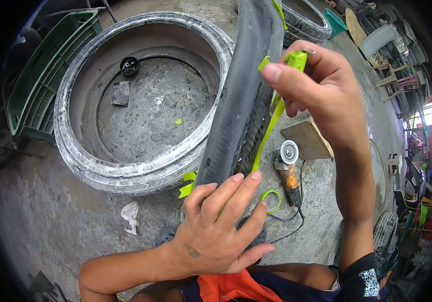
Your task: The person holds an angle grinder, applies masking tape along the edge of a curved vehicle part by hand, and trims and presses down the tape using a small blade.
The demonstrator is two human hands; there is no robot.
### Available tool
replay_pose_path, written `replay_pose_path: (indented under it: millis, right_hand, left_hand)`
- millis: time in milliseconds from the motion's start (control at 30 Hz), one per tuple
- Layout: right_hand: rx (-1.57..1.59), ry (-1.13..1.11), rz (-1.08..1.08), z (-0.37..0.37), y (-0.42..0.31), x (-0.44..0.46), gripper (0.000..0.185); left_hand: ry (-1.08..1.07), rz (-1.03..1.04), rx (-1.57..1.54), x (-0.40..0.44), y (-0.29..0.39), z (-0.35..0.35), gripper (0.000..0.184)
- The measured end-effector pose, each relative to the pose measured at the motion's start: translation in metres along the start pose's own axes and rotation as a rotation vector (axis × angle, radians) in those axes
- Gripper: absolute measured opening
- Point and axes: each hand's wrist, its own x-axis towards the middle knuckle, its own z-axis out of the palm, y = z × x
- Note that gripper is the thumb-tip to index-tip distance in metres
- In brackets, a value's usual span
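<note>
A long black rubber piece point(236, 95), which looks like part of a tire, runs up from in front of my body to the top edge. My left hand point(221, 216) lies across its near end, fingers stretched and spread, fingertips at the lower end of a lime-green tape point(264, 143). The tape runs taut along the rubber's right side up to my right hand point(321, 95). There my thumb and fingers close on its bunched upper end. More lime tape point(188, 185) sticks out left of my left hand.
A whitened tire point(140, 176) lies flat at left, around a small black cup point(129, 66) and a dark square patch point(121, 93). An angle grinder point(288, 171), a tape roll point(271, 201) and a board point(307, 138) are at right. A green crate point(50, 75) stands far left.
</note>
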Motion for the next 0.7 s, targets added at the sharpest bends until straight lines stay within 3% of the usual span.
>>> replay_pose_path:
  millis: [533,700]
  right_hand:
    - [-0.103,0.082,-0.097,-0.01,-0.001,0.0,0.017]
    - [0.387,0.292,-0.252,-0.059,-0.001,-0.009,0.018]
  left_hand:
    - [-0.005,-0.009,0.006,0.0,-0.001,-0.001,0.06]
    - [0.01,-0.012,0.016,-0.004,-0.003,-0.004,0.06]
